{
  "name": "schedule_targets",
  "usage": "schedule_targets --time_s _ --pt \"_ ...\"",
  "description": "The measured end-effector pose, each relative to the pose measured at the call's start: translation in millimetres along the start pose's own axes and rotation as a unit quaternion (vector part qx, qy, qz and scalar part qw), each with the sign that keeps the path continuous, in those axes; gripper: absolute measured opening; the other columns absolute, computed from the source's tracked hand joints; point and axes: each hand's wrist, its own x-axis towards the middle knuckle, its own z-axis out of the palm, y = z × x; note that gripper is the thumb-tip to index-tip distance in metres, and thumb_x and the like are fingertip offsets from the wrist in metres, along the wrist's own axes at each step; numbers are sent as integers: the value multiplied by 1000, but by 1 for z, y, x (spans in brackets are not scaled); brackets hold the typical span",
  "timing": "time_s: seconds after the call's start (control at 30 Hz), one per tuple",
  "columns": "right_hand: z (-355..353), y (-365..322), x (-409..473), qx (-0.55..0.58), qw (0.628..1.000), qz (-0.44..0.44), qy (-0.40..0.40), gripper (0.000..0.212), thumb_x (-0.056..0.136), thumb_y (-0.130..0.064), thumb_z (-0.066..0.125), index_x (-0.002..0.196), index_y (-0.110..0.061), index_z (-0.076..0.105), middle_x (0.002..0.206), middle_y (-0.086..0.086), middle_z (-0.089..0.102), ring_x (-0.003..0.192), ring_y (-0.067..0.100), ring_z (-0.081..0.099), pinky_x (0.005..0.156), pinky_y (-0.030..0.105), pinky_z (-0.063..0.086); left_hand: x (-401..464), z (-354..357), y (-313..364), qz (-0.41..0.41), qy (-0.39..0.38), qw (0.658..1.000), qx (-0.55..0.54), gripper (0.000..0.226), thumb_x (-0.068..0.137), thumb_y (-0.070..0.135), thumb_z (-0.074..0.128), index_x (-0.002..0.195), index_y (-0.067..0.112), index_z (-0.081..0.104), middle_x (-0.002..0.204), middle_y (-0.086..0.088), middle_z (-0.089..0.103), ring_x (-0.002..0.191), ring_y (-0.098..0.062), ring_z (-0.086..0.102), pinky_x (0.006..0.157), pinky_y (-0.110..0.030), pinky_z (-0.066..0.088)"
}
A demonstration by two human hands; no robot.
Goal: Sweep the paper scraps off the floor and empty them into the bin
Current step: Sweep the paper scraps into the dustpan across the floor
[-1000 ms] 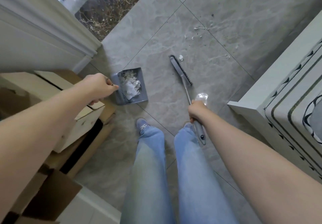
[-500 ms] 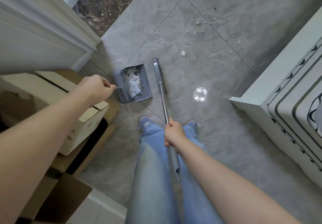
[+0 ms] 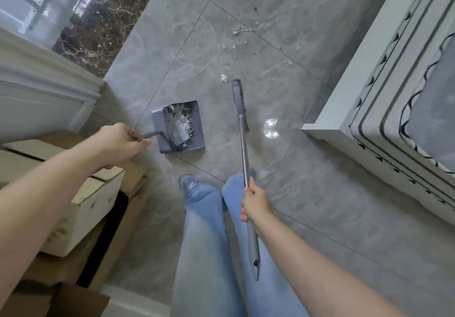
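Paper scraps (image 3: 182, 125) lie heaped in a grey dustpan (image 3: 179, 127) that sits on the grey tiled floor (image 3: 307, 173), just ahead of the person's feet. The left hand (image 3: 120, 144) grips the dustpan's thin handle (image 3: 151, 134), fingers curled round its end. More scraps stay loose on the tiles: one small white piece (image 3: 223, 78) lies just beside the far tip of the broom head, and a scatter of crumbs (image 3: 240, 37) lies farther off, well apart from the pan. The broom (image 3: 242, 139) stands to the right of the dustpan, apart from it, its narrow head (image 3: 238, 100) down on the floor and its metal pole rising toward the person. The right hand (image 3: 256, 204) clasps the pole above its grey grip, which sticks out below the wrist. Blue jeans (image 3: 206, 242) and a grey shoe (image 3: 188, 182) show between the arms. Cardboard boxes (image 3: 98, 186) are stacked on the left under the left forearm, against a white moulded wall base (image 3: 49, 82). A white piece of furniture with dark trim (image 3: 384, 109) fills the right side.
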Motion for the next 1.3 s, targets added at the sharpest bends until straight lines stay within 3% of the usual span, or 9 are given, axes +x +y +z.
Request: schedule_targets --time_s 0.27,0.43,0.63,0.73,0.83,0.97,1.03,1.17,1.3 --pt "-140 21 88 99 980 125 121 42 89 -2 43 118 -30 57 37 2 44 29 18 37 37 22 34 30 53 130 57 -27 993 104 40 94 44 58 70 13 65 62 -12 65 52 -28 56 53 -32 49" --pt "-138 11 89 34 994 105 22 37 88 6 45 121 -3 57 62 8 49 34 18 51 38 22 42 30 96 199 63 -25 995 76 44 94 43 58 59 17 54 58 -14 52 45 -24 39 45 -26 37" --pt "-141 53 43 209 970 117 -37 33 101 -9 35 121 -18 59 56 3 24 37 11 22 39 18 21 25 124 263 62 -41 989 127 44 96 39 55 59 16 51 57 -12 50 45 -24 38 45 -26 36" --pt "-175 68 41 188 978 88 -4 39 100 -11 35 134 -20 53 59 1 33 38 15 30 40 24 31 21 140 290 77 -45 984 157 39 96 39 54 65 16 56 60 -13 53 45 -25 42 43 -23 35" --pt "-219 68 61 99 990 80 61 51 100 -16 37 149 -29 36 89 4 65 44 24 54 45 27 46 20 159 312 89 -48 976 191 31 96 39 53 69 23 58 65 -10 58 43 -27 47 40 -23 39" --pt "-241 51 93 -18 994 102 36 64 95 -3 40 154 -22 25 139 9 55 74 32 68 50 27 49 22 174 337 100 -51 971 210 29 96 39 52 72 24 61 71 -11 59 47 -29 50 41 -23 39" --pt "-228 44 94 -24 995 92 -20 70 90 5 43 153 -18 27 125 12 63 87 32 69 49 27 47 22 176 345 98 -51 969 220 30 97 39 50 76 21 61 69 -11 59 45 -29 49 40 -23 38" --pt "-206 57 68 113 989 68 -64 41 97 -9 38 133 -21 50 51 4 48 36 19 43 44 26 36 19 177 346 84 -46 970 225 22 98 38 50 96 21 64 69 -7 57 44 -27 50 34 -21 35" --pt "-211 68 56 164 982 84 -32 42 101 -14 35 142 -20 45 57 -6 39 33 13 36 35 21 32 17 177 343 83 -40 970 225 30 98 38 49 96 15 68 65 -5 55 44 -23 49 34 -20 35"
